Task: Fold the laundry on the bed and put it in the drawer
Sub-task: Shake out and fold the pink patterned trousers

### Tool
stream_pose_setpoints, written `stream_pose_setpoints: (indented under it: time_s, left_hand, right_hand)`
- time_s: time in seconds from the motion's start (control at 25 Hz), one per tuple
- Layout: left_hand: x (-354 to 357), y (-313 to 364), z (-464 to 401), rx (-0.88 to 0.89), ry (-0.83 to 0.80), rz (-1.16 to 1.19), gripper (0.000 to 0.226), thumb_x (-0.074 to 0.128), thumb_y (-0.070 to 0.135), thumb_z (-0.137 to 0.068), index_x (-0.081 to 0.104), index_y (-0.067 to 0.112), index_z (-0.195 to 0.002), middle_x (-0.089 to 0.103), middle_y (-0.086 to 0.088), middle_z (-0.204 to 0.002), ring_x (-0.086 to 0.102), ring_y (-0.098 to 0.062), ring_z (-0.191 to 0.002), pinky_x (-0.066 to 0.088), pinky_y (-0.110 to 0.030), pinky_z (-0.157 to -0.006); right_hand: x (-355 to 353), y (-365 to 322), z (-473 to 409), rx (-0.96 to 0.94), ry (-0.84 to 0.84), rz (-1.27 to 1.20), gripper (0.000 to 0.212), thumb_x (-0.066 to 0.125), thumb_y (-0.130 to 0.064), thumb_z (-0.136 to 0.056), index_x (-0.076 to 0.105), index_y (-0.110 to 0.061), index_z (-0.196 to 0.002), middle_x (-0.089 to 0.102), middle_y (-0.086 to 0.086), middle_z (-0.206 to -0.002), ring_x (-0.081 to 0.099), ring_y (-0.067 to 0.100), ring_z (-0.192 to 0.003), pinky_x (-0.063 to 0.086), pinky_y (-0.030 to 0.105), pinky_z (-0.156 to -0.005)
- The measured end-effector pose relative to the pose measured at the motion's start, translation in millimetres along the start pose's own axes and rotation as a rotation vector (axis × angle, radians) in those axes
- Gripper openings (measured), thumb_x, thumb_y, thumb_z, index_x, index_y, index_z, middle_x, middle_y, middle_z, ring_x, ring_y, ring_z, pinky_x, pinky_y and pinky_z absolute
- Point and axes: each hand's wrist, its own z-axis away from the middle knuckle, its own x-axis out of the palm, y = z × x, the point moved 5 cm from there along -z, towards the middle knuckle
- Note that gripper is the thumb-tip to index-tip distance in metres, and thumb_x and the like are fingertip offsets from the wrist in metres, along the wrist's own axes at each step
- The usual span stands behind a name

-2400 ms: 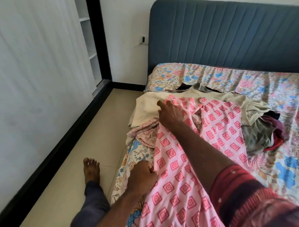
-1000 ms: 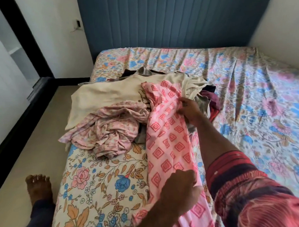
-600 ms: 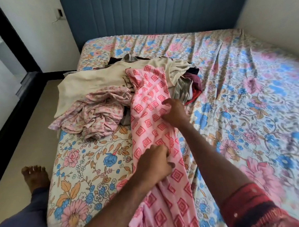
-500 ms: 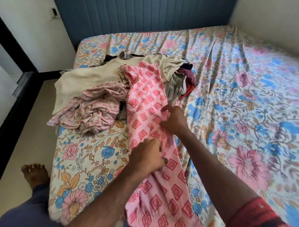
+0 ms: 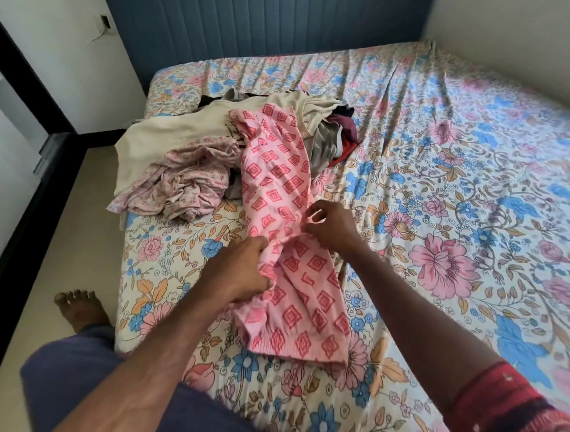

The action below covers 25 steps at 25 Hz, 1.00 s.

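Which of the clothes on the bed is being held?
The pink garment with red diamonds: the left hand grips it. The cream shirt and the rest lie untouched.

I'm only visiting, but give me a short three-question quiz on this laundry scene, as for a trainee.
1. True or false: the left hand grips the pink diamond-patterned cloth.
2. The crumpled pale floral garment lies on which side of the pink cloth: A left, B right?
3. Fill in: the padded headboard is ____.

Key: 1 true; 2 A; 3 blue.
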Motion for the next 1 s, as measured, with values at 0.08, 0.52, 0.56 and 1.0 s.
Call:
stream_pose_setpoints:
  time_s: [0.08,0.52,0.56,1.0]
  left_hand:
    - [3,22,10,0.116,0.065,-0.076,0.060,0.075,0.021,-0.085,0.050,0.029,-0.139,0.065,0.003,-0.121,0.061,-0.012,-0.089,0.049,-0.025,-0.067]
    - [70,5,61,0.325,0.185,0.096,0.084,0.075,0.073,-0.062,0.061,0.025,-0.129,0.062,0.009,-0.122,0.053,-0.006,-0.106,0.048,-0.043,-0.103]
    - [80,-4,62,0.315,0.195,0.081,0.088,0.067,0.082,-0.061,0.061,0.026,-0.127,0.060,0.010,-0.120,0.052,-0.006,-0.106,0.048,-0.045,-0.102]
    - [94,-9,79,0.359,0.280,0.093,0.107,0.028,0.100,-0.067,0.057,0.019,-0.131,0.052,0.005,-0.122,0.046,-0.006,-0.112,0.041,-0.027,-0.101]
  right_hand:
    - [9,-2,32,0.024,-0.087,-0.178,0.024,0.078,-0.024,-0.090,0.065,-0.019,-0.110,0.074,0.004,-0.087,0.074,0.019,-0.069,0.059,0.030,-0.056]
    - [2,46,138,0.239,-0.216,-0.419,0.032,0.080,-0.006,-0.085,0.064,-0.014,-0.111,0.067,0.018,-0.112,0.077,0.035,-0.082,0.064,0.050,-0.067]
    - [2,45,147,0.247,-0.250,-0.442,0.033,0.078,-0.001,-0.085,0.064,-0.012,-0.112,0.064,0.018,-0.116,0.077,0.035,-0.084,0.064,0.049,-0.069]
    - [3,31,189,0.211,-0.105,-0.391,0.050,0.079,0.001,-0.083,0.061,-0.014,-0.127,0.071,0.016,-0.108,0.078,0.027,-0.074,0.065,0.044,-0.069]
